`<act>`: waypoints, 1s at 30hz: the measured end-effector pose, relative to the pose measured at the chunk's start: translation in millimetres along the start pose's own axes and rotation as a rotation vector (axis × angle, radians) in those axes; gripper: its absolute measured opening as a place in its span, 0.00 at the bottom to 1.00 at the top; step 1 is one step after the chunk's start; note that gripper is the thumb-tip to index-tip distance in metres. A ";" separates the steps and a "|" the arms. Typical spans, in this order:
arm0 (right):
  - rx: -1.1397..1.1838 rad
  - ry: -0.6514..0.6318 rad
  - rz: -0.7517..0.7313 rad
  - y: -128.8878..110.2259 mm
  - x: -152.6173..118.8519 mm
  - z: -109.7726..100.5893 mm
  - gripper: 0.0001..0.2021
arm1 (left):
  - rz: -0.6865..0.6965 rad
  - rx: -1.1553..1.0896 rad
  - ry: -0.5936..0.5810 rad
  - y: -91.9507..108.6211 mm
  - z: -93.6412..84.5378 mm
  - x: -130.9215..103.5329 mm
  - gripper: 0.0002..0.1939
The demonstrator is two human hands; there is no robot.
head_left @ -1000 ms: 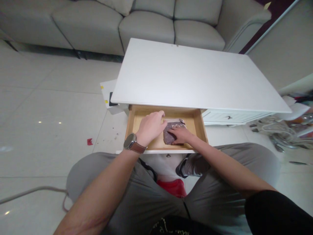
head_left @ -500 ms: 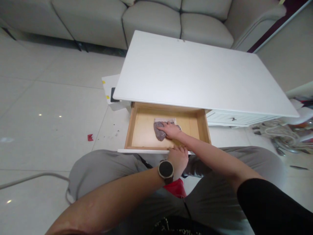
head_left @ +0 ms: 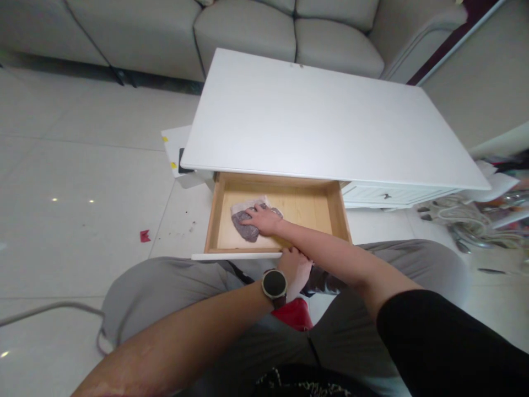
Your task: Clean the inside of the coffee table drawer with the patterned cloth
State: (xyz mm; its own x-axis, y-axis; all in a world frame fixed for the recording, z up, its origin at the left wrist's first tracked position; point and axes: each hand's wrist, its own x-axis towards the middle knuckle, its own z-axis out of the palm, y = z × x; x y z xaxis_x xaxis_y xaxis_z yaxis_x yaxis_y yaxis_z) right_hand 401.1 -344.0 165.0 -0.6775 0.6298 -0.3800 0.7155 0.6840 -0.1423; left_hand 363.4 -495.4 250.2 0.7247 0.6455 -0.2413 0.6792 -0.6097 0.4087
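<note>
A grey-brown cloth (head_left: 244, 225) with a pale border lies crumpled on the floor of the pulled-out wooden drawer (head_left: 308, 208), left of its middle. Pressed on top of the cloth is my right hand (head_left: 264, 219), its fingers spread and the palm down; part of the cloth is hidden beneath it. My left hand (head_left: 294, 270), with a watch (head_left: 274, 283) at the wrist, has its fingers hooked over the top edge of the white drawer front (head_left: 235, 256). My right forearm crosses just above the left hand.
The drawer belongs to a white coffee table (head_left: 330, 121), which has a second, closed drawer (head_left: 386, 196) on the right. Behind stands a grey sofa (head_left: 248, 33). A white box (head_left: 177, 140) is by the table's left end. Coiled cables (head_left: 475, 223) lie at the right.
My right hand has slid to the left across the drawer floor, taking the cloth along with it. My left hand stays on the drawer front. The view has shifted slightly.
</note>
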 end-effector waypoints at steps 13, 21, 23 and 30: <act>-0.029 -0.167 0.637 136.9 -151.5 30.6 0.39 | -0.002 0.081 -0.030 1.4 -4.7 -0.9 0.20; 0.094 -0.400 0.350 111.7 -180.0 50.9 0.55 | 0.001 0.065 -0.037 0.9 -7.0 -1.7 0.18; 0.102 -0.401 0.326 109.8 -183.6 54.2 0.56 | 0.012 0.068 -0.030 0.7 -7.4 -2.2 0.18; 0.087 -0.209 0.356 105.4 -170.1 52.9 0.44 | 0.038 0.097 -0.059 1.4 -14.6 -3.3 0.21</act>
State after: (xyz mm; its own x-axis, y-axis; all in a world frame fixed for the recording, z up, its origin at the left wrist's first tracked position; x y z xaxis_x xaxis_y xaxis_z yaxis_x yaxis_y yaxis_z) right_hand 600.8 -398.5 166.2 -0.3430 0.7267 -0.5952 0.9163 0.3982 -0.0419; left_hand 360.3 -491.6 264.4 0.7539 0.5943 -0.2800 0.6569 -0.6770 0.3319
